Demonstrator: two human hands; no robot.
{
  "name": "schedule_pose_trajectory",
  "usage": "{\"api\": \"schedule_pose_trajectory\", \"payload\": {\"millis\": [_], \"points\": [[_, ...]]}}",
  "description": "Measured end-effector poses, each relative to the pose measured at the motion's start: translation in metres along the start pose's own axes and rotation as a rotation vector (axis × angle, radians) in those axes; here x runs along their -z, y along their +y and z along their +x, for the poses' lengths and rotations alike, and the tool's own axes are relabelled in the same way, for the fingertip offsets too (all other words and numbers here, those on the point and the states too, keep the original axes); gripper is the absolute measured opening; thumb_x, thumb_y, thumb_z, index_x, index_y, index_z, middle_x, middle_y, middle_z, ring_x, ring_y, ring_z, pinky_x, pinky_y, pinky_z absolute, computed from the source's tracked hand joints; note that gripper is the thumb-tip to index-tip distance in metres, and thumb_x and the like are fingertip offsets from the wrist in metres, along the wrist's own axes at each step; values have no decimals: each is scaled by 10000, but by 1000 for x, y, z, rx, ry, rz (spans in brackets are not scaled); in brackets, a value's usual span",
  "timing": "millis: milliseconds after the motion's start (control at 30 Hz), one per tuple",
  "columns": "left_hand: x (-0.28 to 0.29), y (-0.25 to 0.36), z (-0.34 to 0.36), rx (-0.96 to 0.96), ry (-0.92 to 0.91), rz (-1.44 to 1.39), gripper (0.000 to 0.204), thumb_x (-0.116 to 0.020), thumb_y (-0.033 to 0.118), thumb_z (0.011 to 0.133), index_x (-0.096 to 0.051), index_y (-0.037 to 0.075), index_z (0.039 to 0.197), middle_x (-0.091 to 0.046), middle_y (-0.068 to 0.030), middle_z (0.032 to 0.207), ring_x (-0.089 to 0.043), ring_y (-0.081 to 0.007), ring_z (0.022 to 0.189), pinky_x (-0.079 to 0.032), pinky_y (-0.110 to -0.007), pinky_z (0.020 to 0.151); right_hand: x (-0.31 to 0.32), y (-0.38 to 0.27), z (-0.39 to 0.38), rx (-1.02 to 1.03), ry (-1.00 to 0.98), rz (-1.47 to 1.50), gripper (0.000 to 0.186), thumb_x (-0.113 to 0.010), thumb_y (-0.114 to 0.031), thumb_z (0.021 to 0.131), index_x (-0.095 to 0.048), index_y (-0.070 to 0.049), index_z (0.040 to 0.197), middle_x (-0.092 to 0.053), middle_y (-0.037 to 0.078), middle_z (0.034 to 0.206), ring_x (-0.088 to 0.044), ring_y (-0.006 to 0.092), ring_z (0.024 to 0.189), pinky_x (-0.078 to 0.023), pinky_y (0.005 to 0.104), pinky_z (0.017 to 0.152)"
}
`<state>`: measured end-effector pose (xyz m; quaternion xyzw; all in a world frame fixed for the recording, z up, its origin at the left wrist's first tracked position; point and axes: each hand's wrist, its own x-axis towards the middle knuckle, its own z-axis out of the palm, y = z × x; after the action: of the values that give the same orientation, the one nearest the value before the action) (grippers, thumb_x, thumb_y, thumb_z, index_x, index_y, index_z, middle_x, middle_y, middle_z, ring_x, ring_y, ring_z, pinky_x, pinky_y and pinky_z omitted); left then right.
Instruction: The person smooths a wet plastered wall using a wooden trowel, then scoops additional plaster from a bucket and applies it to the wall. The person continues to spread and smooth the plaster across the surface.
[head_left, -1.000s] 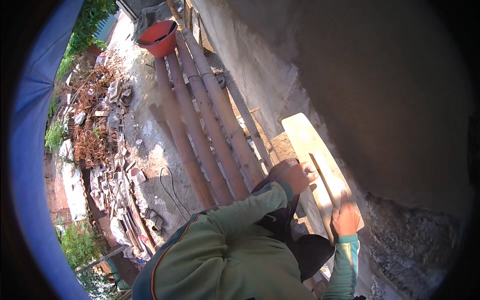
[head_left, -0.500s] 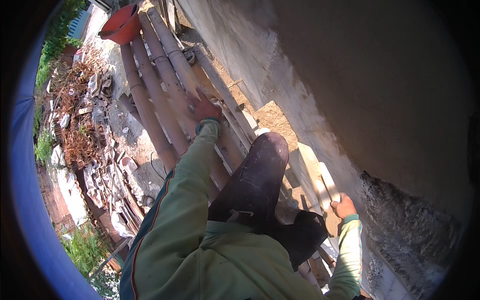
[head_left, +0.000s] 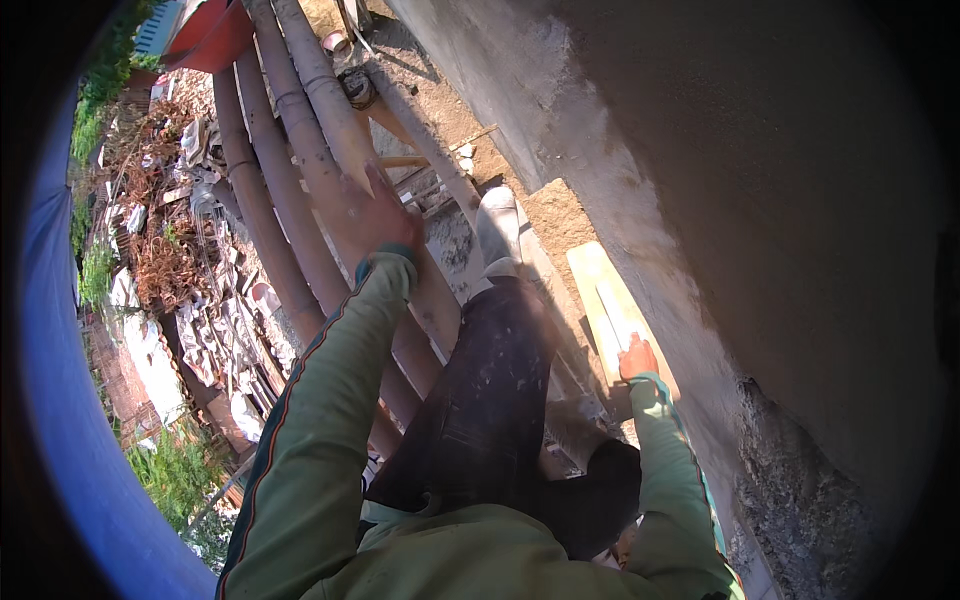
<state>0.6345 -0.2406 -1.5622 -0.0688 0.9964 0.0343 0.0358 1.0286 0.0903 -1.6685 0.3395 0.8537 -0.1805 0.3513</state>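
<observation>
My right hand [head_left: 637, 357] is closed around the grip of a long, pale wooden plastering float [head_left: 592, 268]. The float lies lengthwise beside the foot of the wall [head_left: 780, 200], whose upper part carries dark, damp-looking plaster. On the left, my left hand [head_left: 378, 215] is at the thick bamboo poles [head_left: 325, 95], with fingers apart and nothing seen in them; motion smears it a little. Between my hands, my bent leg in dark trousers [head_left: 480, 400] ends in a pale boot [head_left: 498, 225] on the planks.
An orange-red bucket [head_left: 212, 38] stands at the far end of the poles. Sandy mortar [head_left: 562, 212] lies along the wall's base. Below to the left are rubble and dry brush [head_left: 165, 270], and blue sheeting [head_left: 60, 400] hangs at the edge. Gaps show between poles and planks.
My right hand and the float have moved forward and slightly left. My leg has stretched forward, bringing the boot into sight. My left hand stays at the poles while the view shifts.
</observation>
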Motion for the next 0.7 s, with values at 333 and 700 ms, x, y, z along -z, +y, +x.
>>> {"api": "schedule_pose_trajectory", "payload": {"millis": [333, 700], "points": [[-5, -9, -7, -108, 88, -38, 1100, -835, 306, 735, -223, 219, 1645, -177, -263, 1667, -224, -387, 1558, -37, -729, 1169, -35, -26, 152, 23, 22, -141, 571, -600, -177, 978, -428, -59, 1509, -562, 268, 1309, -608, 455, 1188, -503, 536, 1005], [-5, -24, -4, -292, 67, -239, 1001, -781, 162, 740, -296, 99, 1614, -219, -375, 1610, -187, -482, 1543, -204, -541, 1231, -144, 40, 211, 173, 65, 213, 529, -667, -186, 920, -533, 38, 1380, -616, 325, 1217, -592, 505, 1134, -488, 528, 986]]}}
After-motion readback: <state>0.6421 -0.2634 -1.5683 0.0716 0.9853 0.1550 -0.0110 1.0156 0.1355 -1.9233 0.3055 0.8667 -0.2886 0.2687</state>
